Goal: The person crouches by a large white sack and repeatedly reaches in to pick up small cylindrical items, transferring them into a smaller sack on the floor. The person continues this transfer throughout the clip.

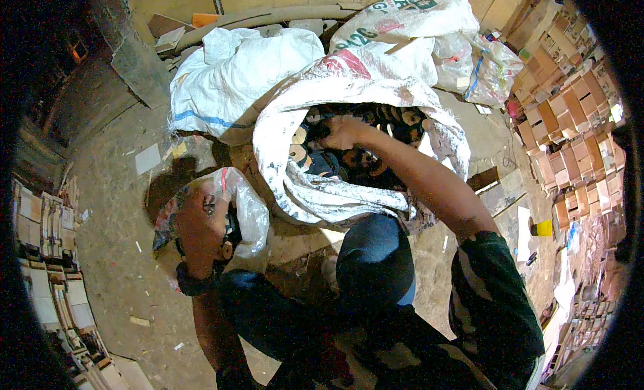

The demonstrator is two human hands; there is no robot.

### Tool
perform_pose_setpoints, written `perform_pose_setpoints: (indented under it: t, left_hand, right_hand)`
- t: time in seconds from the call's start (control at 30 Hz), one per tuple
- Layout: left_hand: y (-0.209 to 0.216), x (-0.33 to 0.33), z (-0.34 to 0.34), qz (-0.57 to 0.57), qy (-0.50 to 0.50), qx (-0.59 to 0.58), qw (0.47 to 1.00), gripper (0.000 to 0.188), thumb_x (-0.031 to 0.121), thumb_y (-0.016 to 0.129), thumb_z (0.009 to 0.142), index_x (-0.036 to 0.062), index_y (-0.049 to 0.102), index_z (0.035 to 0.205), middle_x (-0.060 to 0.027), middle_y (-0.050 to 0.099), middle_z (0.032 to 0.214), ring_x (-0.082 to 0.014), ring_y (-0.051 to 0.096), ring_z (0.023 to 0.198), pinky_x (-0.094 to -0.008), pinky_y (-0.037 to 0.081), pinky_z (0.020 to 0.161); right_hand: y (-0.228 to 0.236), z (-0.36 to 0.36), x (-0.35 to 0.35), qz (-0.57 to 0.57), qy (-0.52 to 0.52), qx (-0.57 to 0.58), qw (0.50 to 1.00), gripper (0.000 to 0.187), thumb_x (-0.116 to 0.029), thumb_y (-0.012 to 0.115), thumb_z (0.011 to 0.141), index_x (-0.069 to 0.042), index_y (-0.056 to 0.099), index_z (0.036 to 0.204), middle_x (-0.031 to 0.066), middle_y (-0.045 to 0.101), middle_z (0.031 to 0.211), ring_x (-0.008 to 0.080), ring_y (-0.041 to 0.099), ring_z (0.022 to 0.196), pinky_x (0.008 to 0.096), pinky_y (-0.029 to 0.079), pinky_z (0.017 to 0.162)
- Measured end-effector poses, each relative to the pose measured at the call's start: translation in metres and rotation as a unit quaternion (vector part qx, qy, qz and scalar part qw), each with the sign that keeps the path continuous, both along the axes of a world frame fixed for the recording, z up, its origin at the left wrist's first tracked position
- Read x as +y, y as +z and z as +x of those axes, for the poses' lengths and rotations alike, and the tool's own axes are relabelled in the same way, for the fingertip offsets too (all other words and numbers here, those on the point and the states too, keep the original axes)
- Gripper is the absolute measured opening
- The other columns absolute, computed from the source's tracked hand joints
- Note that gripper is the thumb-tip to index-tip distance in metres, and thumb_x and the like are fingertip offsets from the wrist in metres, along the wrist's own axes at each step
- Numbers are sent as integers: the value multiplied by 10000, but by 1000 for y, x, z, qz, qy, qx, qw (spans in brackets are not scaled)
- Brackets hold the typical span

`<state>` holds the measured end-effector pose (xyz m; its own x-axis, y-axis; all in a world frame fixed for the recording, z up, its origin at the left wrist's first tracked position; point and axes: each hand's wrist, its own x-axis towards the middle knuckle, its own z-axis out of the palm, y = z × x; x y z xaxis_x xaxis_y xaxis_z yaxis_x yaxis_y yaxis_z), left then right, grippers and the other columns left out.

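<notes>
A large white woven sack (295,195) stands in front of me with its rim rolled down. It is filled with dark pieces and tan round discs (297,152), some with a hole in the middle. Into its left part reaches my right hand (341,133), fingers curled down among the pieces; what they grip is hidden. At the left, a smaller clear plastic bag (251,212) holds similar dark pieces and discs. My left hand (201,232), with a dark band at the wrist, closes on this bag's near left side; its fingertips are poorly visible.
Behind the open sack lie a white sack with a blue stripe (235,74), a printed sack (402,21) and a clear bag (493,74). Stacked cardboard boxes (570,111) line the right side. A yellow container (541,228) stands on the floor. My knee (376,262) is close to the sack.
</notes>
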<state>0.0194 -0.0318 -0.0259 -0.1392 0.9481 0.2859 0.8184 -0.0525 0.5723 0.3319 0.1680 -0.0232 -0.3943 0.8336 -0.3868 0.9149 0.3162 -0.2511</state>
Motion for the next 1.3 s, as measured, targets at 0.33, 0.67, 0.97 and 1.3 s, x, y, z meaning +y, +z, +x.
perform_pose_setpoints:
  t: [0.33, 0.67, 0.97, 1.3]
  left_hand:
    - [31, 11, 81, -1, -113, -244, 963, 264, 146, 670, 903, 2, 664, 1123, -119, 710, 990, -205, 663, 901, -304, 511, 833]
    - [2, 13, 73, -11, 24, -372, 928, 296, 149, 646, 930, 8, 639, 1190, -68, 673, 1086, -153, 637, 942, -273, 500, 820]
    - [-17, 11, 82, -84, 31, -384, 919, 704, 431, 674, 901, -34, 454, 1381, -256, 467, 1394, -320, 555, 1156, -356, 444, 985]
    - [-37, 11, 126, -90, -7, -330, 940, 594, 281, 673, 883, -5, 475, 1365, -183, 540, 1344, -284, 491, 1241, -409, 380, 1045]
  right_hand:
    - [32, -4, -20, -7, -84, 43, 996, 489, -337, 665, 715, -10, 697, 1078, 220, 686, 1114, 377, 660, 1055, 474, 524, 897]
    - [44, 84, -31, -169, 164, -24, 972, 785, -429, 793, 722, 28, 541, 1308, 236, 562, 1294, 355, 575, 1142, 402, 444, 989]
    - [84, 57, -91, 104, 87, 125, 983, 755, -434, 841, 664, -4, 555, 1214, 210, 691, 1005, 367, 678, 943, 448, 543, 812]
    - [115, -129, -129, 104, 197, 399, 889, 483, -414, 740, 749, 29, 662, 926, 250, 670, 852, 376, 659, 780, 476, 544, 761]
